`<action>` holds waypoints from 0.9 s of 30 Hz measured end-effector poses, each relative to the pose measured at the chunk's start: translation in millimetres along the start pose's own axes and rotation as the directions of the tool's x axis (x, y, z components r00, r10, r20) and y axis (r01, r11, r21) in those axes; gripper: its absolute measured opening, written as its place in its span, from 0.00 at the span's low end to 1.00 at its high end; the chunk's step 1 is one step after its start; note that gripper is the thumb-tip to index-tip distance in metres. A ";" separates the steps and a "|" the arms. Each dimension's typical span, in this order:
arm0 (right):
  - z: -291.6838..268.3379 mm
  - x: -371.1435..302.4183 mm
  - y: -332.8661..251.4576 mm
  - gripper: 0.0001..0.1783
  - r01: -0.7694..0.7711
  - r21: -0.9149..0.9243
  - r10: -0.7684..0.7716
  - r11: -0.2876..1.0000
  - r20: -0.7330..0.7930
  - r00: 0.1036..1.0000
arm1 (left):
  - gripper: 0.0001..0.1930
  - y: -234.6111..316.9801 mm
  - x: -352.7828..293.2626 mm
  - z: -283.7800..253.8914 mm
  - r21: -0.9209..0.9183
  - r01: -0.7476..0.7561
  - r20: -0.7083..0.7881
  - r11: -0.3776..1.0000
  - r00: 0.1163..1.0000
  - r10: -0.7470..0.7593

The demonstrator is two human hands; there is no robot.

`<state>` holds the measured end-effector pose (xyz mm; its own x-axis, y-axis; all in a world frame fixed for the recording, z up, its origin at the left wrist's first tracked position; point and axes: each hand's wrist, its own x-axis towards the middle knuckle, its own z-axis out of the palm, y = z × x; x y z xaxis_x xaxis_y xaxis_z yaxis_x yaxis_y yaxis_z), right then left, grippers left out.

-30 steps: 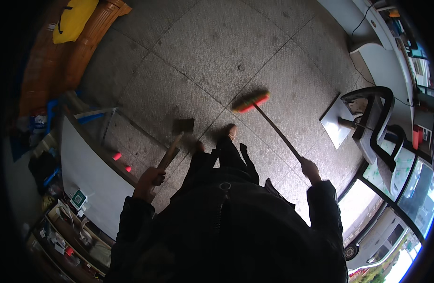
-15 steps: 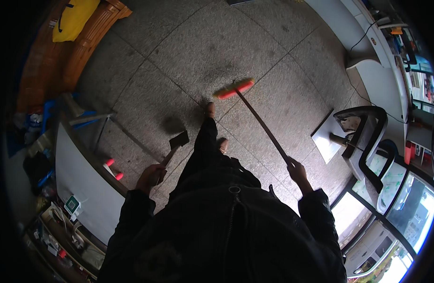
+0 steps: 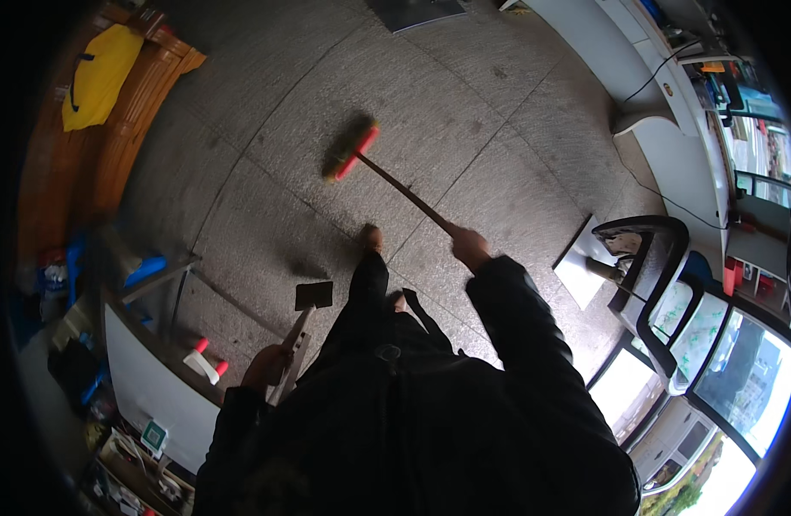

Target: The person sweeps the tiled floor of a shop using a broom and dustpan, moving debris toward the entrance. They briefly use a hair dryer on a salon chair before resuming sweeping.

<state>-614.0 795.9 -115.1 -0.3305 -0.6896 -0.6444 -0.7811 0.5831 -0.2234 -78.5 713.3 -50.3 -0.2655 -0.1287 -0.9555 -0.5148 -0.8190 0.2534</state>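
Observation:
My right hand [image 3: 470, 248] is wrapped round the upper handle of a broom [image 3: 404, 189], the arm stretched forward. The broom's red head [image 3: 358, 155] with yellowish bristles lies slantwise at the floor, ahead of my forward foot [image 3: 372, 237]. On the left, low beside my leg, my left hand [image 3: 263, 370] grips a pale-handled tool [image 3: 298, 337]. That tool ends in a dark, flat, squarish piece [image 3: 314, 296] pointing forward; I cannot make out its exact kind.
Grey tiled floor [image 3: 464, 112] spreads ahead. At left are a wooden bench [image 3: 129, 129] with a yellow bag [image 3: 105, 76] and a white-sided counter [image 3: 155, 378]. A black-armed chair [image 3: 649, 258], a white board [image 3: 578, 267] and a desk [image 3: 662, 155] line the right. A dark mat [image 3: 417, 10] lies far ahead.
The broom head has swung left and turned more upright. My right hand has moved forward and left with the handle. The left-hand tool has turned slightly and come nearer.

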 end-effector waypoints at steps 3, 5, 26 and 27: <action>29.2 -77.6 123.7 0.30 -0.037 -0.049 0.037 0.998 0.000 0.999 | 0.09 49.7 -26.6 3.3 -0.020 -0.134 0.046 0.991 0.990 0.135; 8.5 -142.0 153.0 0.30 -0.195 -0.086 0.204 0.977 0.107 0.973 | 0.10 69.3 -43.6 3.8 -0.026 -0.229 0.042 0.973 0.972 0.230; -111.5 110.6 -57.9 0.13 -0.077 0.109 0.093 0.991 -0.146 0.985 | 0.12 266.3 48.7 89.7 0.448 0.065 -0.068 0.892 0.997 -0.038; -98.8 103.7 -29.0 0.13 -0.102 0.119 0.115 0.988 -0.108 0.987 | 0.13 273.2 50.4 99.3 0.458 0.055 -0.052 0.887 0.998 -0.035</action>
<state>-678.0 665.1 -103.2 -0.4733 -0.6603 -0.5831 -0.6748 0.6973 -0.2419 -313.5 538.6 -14.3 -0.2051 -0.1288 -0.9702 -0.8445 -0.4778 0.2419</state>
